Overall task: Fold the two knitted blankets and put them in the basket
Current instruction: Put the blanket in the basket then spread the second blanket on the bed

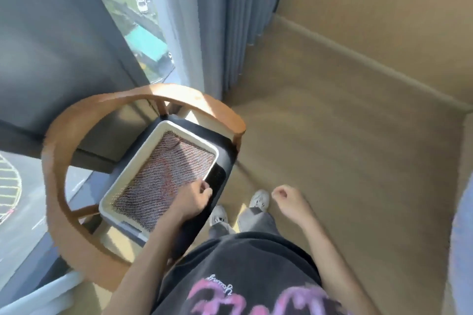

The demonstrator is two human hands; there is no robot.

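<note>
The folded knitted blanket of mottled pink and pale yarn (166, 174) lies flat inside the white rectangular plastic basket (128, 170), filling it from rim to rim. The basket sits on the dark seat cushion (220, 179) of a wooden chair with a curved back rail (55, 174). Whether a second blanket lies beneath it cannot be told. The left hand (194, 202) rests at the basket's near right corner, its fingers (206, 188) curled over the blanket's edge and the rim; whether they pinch knit or plastic is not clear. The right hand (284, 197) hangs apart over the floor, loosely curled and holding nothing. The knit looks soft, limp and light, with an open weave that would sag and lose its fold if lifted by one corner. It is probably best gripped along a folded edge with both hands, or pressed flat from above to settle it. The basket itself seems stiff and is likely safest carried by its two short rims.
</note>
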